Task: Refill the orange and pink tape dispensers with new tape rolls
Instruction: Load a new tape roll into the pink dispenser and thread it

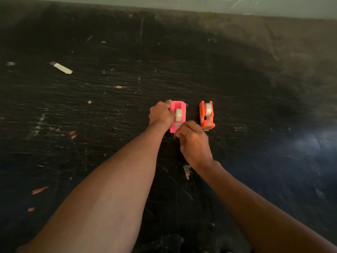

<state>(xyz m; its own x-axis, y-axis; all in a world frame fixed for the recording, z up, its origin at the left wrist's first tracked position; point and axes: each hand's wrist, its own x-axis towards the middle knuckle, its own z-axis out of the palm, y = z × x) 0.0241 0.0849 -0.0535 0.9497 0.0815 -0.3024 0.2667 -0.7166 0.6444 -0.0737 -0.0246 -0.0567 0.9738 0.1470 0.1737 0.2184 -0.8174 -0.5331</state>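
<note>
Left hand grip (head view): my left hand (160, 114) is curled round the left side of the pink dispenser (181, 106), with fingertips hooked over its far left corner.
Right hand grip: my right hand (193, 141) sits at the near end of the pink dispenser with its fingers curled in tight. A thin pale sliver shows at the fingertips, but I cannot tell whether I am pinching it.
Pink dispenser: it stands on the black table (109, 125), about centre, lengthwise from near to far. A pale tape roll (178, 115) is seated upright in its well.
Orange dispenser (203, 114): it is just right of the pink one, apart from it and from both my hands. It holds a second pale roll (208, 109).
Table surface: dark and heavily scratched.
Litter: a pale strip (61, 68) lies far left, red scraps (40, 190) lie near left, and a torn pale scrap (187, 171) lies by my right wrist.
</note>
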